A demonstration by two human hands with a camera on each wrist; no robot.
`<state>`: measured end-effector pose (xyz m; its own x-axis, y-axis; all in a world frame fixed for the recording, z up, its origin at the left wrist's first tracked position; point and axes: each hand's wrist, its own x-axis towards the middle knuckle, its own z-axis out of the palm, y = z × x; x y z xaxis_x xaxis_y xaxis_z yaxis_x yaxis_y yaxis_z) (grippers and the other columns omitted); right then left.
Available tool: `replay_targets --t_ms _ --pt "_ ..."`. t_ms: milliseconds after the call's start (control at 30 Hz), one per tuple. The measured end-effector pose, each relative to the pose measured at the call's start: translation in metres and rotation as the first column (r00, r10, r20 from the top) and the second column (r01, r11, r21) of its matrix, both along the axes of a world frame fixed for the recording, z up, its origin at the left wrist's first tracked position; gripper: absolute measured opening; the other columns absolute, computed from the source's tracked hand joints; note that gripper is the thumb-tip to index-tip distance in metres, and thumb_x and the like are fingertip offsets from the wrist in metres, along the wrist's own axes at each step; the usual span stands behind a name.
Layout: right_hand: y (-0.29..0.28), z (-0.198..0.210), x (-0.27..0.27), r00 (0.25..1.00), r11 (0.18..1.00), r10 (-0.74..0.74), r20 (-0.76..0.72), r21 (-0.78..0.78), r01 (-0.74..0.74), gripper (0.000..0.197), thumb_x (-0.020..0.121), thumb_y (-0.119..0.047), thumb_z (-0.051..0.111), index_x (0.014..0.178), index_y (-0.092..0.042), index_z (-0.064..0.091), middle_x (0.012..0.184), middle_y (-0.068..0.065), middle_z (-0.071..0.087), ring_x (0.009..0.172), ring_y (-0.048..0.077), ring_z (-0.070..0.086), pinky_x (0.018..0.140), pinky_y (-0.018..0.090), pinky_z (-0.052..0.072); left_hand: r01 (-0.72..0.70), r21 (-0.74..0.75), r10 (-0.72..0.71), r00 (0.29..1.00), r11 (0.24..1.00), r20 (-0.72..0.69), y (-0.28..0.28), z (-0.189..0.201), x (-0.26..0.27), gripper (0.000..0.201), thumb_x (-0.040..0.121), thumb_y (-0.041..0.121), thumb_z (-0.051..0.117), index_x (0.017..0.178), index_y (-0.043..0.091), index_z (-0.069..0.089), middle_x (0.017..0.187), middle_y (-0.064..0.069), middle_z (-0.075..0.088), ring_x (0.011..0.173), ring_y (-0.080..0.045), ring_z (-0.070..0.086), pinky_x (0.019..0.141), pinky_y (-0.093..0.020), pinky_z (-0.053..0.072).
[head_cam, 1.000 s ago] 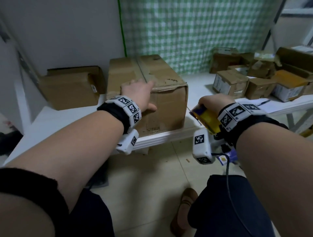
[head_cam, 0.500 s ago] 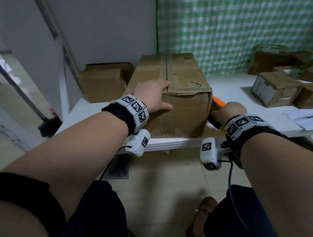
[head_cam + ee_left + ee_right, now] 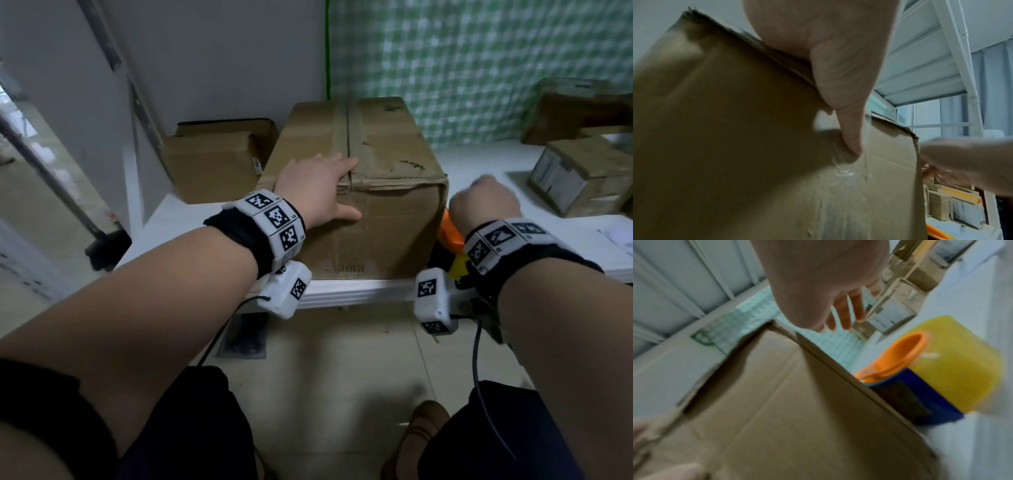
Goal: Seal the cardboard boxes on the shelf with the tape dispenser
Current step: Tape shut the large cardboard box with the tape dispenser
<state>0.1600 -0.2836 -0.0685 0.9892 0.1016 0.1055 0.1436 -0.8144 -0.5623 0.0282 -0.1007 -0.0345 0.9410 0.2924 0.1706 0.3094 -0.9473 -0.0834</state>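
A large brown cardboard box (image 3: 387, 212) stands at the front of the white shelf (image 3: 359, 291), its top flaps closed along a centre seam. My left hand (image 3: 318, 185) lies flat on the top front edge, and its thumb (image 3: 846, 113) presses on the front face. The tape dispenser (image 3: 451, 233), orange, yellow and blue, stands on the shelf against the box's right side. My right hand (image 3: 486, 202) hovers just above and behind it. In the right wrist view its fingers (image 3: 846, 311) hang loose and hold nothing, with the dispenser (image 3: 941, 366) apart below them.
A lower cardboard box (image 3: 212, 161) sits behind the big one on the left by the wall. Several smaller boxes (image 3: 579, 178) are on the shelf to the right, with paper sheets (image 3: 616, 240) near the edge. My shoe (image 3: 421, 435) is on the tiled floor.
My right hand carried the tape dispenser to the box's right side, set it on the shelf and let go. The left hand stayed on the box. The head view turned left.
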Motion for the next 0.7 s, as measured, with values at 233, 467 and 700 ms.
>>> replay_targets --t_ms 233,467,700 --pt "0.038 0.046 -0.036 0.822 0.865 0.499 0.273 -0.212 -0.455 0.088 0.077 -0.084 0.025 0.135 -0.022 0.049 0.14 0.01 0.049 0.129 0.032 0.041 0.107 0.045 0.033 0.018 0.003 -0.018 1.0 1.0 0.02 0.0 0.008 0.002 0.076 0.082 0.072 0.041 0.145 0.031 0.032 0.148 0.001 0.039 0.127 -0.024 0.045 0.089 -0.038 0.044" --pt "0.053 0.023 -0.044 0.82 0.788 0.528 0.221 -0.486 -0.377 0.078 0.079 -0.081 0.029 0.138 -0.033 0.042 0.144 0.002 0.045 0.132 0.035 0.038 0.1 0.047 0.035 0.086 -0.007 -0.086 0.996 0.996 0.0 0.01 0.0 0.0 0.087 0.079 0.064 0.057 0.149 0.024 0.024 0.155 -0.001 0.026 0.14 -0.025 0.03 0.108 -0.037 0.031" --pt "0.053 0.024 -0.048 0.83 0.769 0.525 0.187 -0.522 -0.369 0.088 0.066 -0.082 0.052 0.14 -0.036 0.036 0.145 -0.003 0.042 0.133 0.032 0.037 0.095 0.048 0.039 0.075 0.008 -0.075 0.997 0.997 -0.014 0.002 -0.001 -0.007 0.102 0.067 0.057 0.073 0.148 0.019 0.025 0.154 -0.002 0.028 0.139 -0.026 0.031 0.108 -0.041 0.032"
